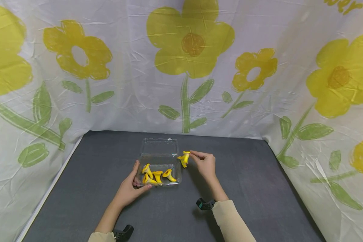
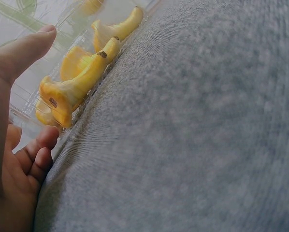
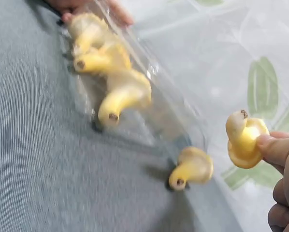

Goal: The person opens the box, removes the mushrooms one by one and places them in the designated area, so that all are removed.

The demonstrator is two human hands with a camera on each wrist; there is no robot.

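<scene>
My right hand pinches a yellow chanterelle mushroom between thumb and fingers, just off the right side of a clear plastic clamshell container. Below the held one, another chanterelle lies on the table beside the container. Several yellow chanterelles sit inside the container, mostly along its near and left side. At the near left corner my left hand grips the container, thumb along the front and fingers at the left wall. In the left wrist view, the left thumb and curled fingers flank the container's edge.
The container's hinged lid stands folded back on the far side. A dark grey cloth surface covers the table. White curtains printed with yellow flowers enclose the back and both sides.
</scene>
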